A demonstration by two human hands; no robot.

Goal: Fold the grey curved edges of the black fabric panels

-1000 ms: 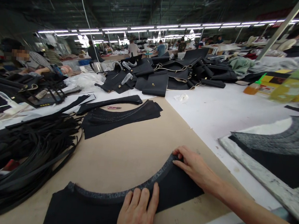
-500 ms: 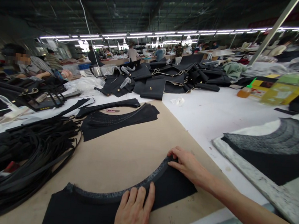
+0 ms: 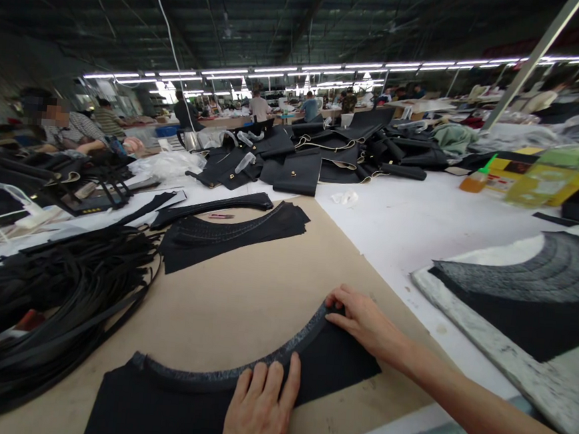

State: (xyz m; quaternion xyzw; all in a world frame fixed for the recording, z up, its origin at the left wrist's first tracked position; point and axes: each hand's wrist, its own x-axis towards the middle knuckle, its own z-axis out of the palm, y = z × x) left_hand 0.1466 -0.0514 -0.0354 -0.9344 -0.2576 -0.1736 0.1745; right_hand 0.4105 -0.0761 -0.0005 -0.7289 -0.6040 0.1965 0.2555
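A black curved fabric piece (image 3: 169, 405) lies on the brown board (image 3: 212, 304) in front of me. Along its concave upper edge runs a narrow speckled grey strip (image 3: 197, 375). My left hand (image 3: 260, 405) rests on the middle of the piece, palm down, fingers laid out just below the strip. At the strip's upper right end, my right hand (image 3: 361, 320) pinches the corner of the fabric between thumb and curled fingers. What lies under those fingertips is hidden.
A heap of black strips (image 3: 63, 293) lies left. Farther back are stacked curved pieces (image 3: 238, 233) and small snips (image 3: 221, 216). At right, grey-banded black pieces (image 3: 540, 277) lie on a pale slab (image 3: 490, 346). Behind stand an orange-filled bottle (image 3: 475, 180) and piled black bags (image 3: 293, 167).
The view has shifted very slightly. Both hands keep the same places on the fabric piece.
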